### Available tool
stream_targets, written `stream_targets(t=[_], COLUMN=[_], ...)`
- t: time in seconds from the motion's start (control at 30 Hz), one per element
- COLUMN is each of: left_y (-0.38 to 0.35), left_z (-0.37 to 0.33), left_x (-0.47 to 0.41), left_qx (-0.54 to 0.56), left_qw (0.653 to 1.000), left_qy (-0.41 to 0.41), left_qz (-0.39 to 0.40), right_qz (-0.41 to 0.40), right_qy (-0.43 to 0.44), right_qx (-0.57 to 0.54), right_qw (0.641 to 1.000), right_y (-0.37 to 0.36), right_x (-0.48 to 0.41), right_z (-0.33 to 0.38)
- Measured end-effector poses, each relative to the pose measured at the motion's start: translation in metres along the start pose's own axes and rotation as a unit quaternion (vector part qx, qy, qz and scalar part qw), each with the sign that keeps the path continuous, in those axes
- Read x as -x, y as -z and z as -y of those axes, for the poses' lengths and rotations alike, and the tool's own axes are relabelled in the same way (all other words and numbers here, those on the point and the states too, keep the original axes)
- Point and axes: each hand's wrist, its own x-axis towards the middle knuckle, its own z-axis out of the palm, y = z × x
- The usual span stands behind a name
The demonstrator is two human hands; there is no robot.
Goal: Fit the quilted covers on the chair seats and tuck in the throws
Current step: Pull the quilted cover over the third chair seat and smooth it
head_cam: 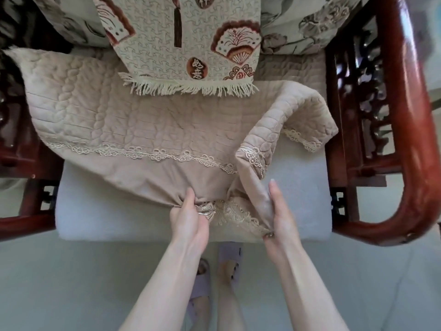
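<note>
A beige quilted cover (114, 115) with lace trim lies crumpled over the white seat cushion (95, 218) of a dark red wooden chair (410, 139). Its right side is folded back on itself, so the cushion's right part shows bare. My left hand (188, 220) pinches the cover's front hem near the lace edging. My right hand (281, 216) holds the folded flap of the same cover, fingers straight along it and thumb beneath. A patterned throw (181, 44) with a fringed end hangs down the chair back onto the cover.
Carved wooden armrests (358, 103) flank the seat on both sides. Floral grey cushions (310, 25) lean at the chair back behind the throw. Below the seat front is a pale tiled floor (71, 283), where my feet in lilac slippers (229, 256) stand.
</note>
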Motion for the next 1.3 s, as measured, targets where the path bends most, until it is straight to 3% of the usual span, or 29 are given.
stream_targets(t=[0.23,0.33,0.47,0.63,0.7,0.77,0.87,0.97,1.1,1.3], left_y=[0.012,0.018,0.026,0.028,0.026,0.026,0.025,0.028,0.038,0.036], left_z=[0.006,0.019,0.033,0.043,0.047,0.054,0.065,0.074,0.08,0.085], left_x=[0.018,0.019,0.025,0.026,0.027,0.029,0.038,0.039,0.035,0.039], left_qx=[-0.127,-0.15,-0.099,-0.087,-0.079,-0.077,-0.06,-0.066,-0.112,-0.074], left_qw=[0.986,0.984,0.989,0.996,0.997,0.997,0.994,0.986,0.982,0.995], left_qy=[0.064,0.07,0.071,0.029,0.018,0.02,0.066,0.111,0.12,0.072], left_qz=[0.093,0.073,0.078,0.006,-0.001,0.012,0.062,0.109,0.094,0.012], right_qz=[-0.087,-0.141,-0.232,-0.319,-0.347,-0.278,-0.049,0.046,-0.023,-0.145], right_qy=[0.045,0.062,0.108,0.153,0.165,0.136,0.019,-0.036,-0.081,-0.029], right_qx=[-0.138,-0.173,-0.141,-0.063,-0.081,-0.175,-0.262,-0.28,-0.25,-0.241], right_qw=[0.986,0.973,0.956,0.933,0.92,0.935,0.963,0.958,0.964,0.959], right_y=[0.01,0.021,0.044,0.072,0.082,0.087,0.085,0.072,0.055,0.068], right_x=[0.017,0.023,0.027,0.028,0.03,0.035,0.043,0.036,0.022,0.016], right_z=[-0.027,-0.034,-0.041,-0.046,-0.041,-0.037,-0.046,-0.066,-0.078,-0.071])
